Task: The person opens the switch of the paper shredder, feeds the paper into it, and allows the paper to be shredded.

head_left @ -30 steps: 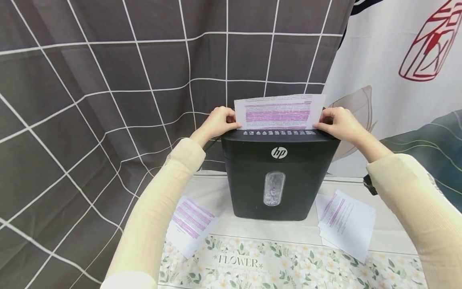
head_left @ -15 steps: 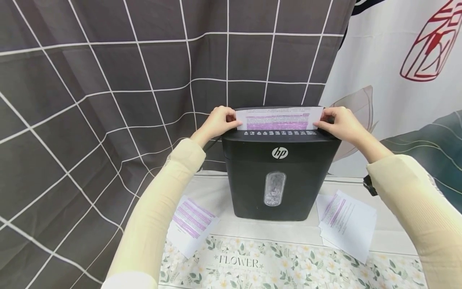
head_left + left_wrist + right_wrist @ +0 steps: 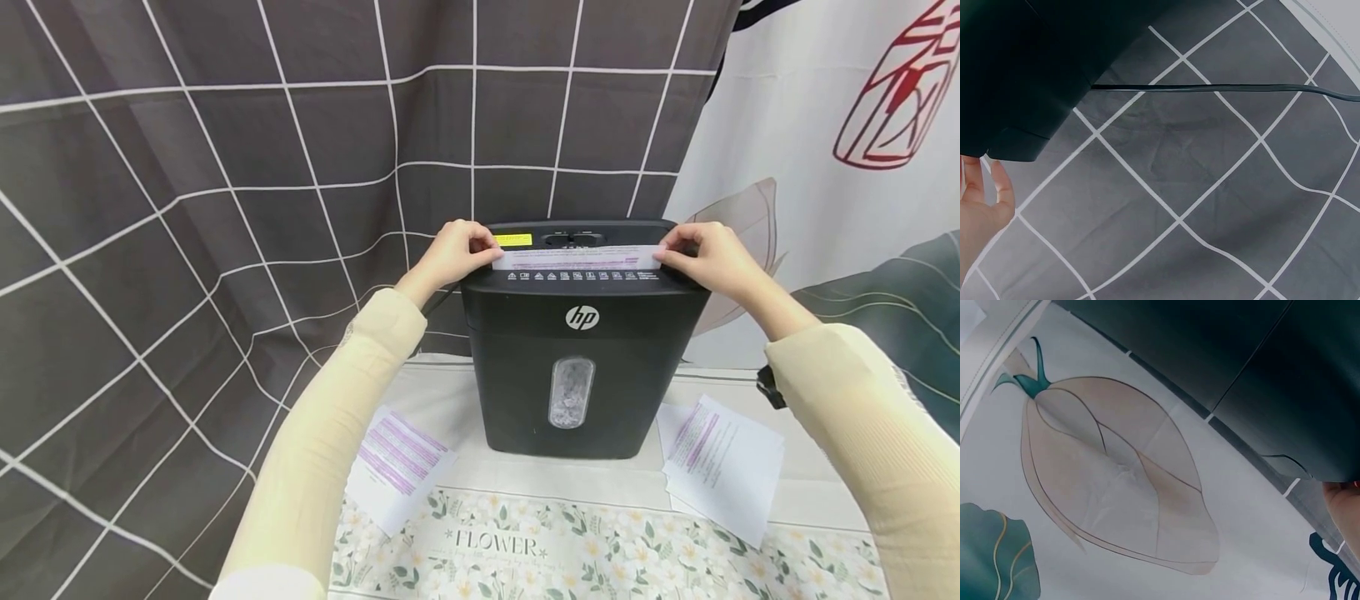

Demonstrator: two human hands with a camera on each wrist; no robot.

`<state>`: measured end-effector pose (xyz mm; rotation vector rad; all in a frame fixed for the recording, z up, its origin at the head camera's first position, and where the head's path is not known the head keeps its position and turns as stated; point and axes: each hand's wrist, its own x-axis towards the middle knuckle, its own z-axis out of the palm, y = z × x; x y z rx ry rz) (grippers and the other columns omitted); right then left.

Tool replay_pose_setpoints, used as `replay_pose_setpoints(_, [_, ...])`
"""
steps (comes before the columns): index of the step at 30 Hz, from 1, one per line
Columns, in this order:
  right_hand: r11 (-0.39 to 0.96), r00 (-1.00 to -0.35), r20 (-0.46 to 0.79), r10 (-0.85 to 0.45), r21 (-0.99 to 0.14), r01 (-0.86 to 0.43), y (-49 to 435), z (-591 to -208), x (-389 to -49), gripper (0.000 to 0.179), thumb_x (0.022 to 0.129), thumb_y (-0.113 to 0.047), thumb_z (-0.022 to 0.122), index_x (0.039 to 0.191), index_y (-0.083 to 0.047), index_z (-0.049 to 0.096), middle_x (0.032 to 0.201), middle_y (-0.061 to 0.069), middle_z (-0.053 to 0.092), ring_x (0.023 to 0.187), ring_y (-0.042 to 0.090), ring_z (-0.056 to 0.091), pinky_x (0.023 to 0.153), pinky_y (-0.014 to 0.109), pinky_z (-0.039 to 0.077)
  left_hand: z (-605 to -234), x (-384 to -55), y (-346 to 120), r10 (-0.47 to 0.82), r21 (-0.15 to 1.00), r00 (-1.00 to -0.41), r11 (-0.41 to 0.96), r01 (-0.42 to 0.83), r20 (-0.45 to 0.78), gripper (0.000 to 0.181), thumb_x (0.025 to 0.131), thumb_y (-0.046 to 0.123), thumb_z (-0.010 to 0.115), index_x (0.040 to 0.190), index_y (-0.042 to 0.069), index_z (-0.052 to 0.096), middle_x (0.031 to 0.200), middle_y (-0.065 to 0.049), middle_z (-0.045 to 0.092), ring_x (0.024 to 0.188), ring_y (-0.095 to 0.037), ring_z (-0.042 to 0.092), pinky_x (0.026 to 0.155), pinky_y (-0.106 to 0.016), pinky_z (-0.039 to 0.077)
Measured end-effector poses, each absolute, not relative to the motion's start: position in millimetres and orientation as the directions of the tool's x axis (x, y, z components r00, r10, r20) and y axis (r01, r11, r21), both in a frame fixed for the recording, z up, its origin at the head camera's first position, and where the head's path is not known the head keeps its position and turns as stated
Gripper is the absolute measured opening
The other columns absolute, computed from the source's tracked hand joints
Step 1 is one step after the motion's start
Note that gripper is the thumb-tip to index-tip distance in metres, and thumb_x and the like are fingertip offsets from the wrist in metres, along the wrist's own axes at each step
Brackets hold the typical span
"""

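My left grip (image 3: 455, 252) pinches one end of a printed paper sheet (image 3: 577, 257), and my right grip (image 3: 707, 254) pinches the other. Only a narrow strip of it shows above the slot in the top of the black shredder (image 3: 517, 358). Behind the strip lies a yellow label (image 3: 513, 239); on the front, a clear window (image 3: 571, 393) shows pale scraps. The shredder stands on the white tabletop (image 3: 525, 471), a purple-marked page (image 3: 397, 467) to my left, overlapping papers (image 3: 723, 471) to my right, and a floral mat (image 3: 600, 567) nearer me.
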<state>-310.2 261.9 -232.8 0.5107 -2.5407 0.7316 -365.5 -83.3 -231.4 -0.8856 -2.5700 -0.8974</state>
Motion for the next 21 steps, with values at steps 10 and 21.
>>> replay_pose_setpoints(10, [0.777, -0.84, 0.495, -0.222, -0.432, -0.459, 261.2, -231.5, -309.6, 0.013, 0.087, -0.011, 0.066, 0.089, 0.002, 0.067, 0.08, 0.016, 0.064, 0.065, -0.002, 0.044, 0.064, 0.013, 0.032, -229.6, -364.2, -82.4, 0.444, 0.488, -0.781, 0.613, 0.622, 0.439, 0.014, 0.086, 0.015, 0.068, 0.09, 0.002, 0.072, 0.085, -0.012, 0.069, 0.072, -0.019, 0.056, 0.068, -0.021, 0.041])
replay_pose_setpoints(21, [0.769, -0.827, 0.513, -0.229, -0.426, -0.476, 261.5, -233.0, -308.9, 0.012, 0.087, -0.011, 0.066, 0.089, 0.001, 0.068, 0.076, 0.011, 0.063, 0.063, -0.004, 0.044, 0.062, 0.011, 0.033, -233.2, -362.2, -83.7, 0.433, 0.491, -0.783, 0.614, 0.619, 0.447, 0.012, 0.086, 0.015, 0.068, 0.088, 0.004, 0.072, 0.082, -0.01, 0.069, 0.071, -0.018, 0.057, 0.067, -0.021, 0.042])
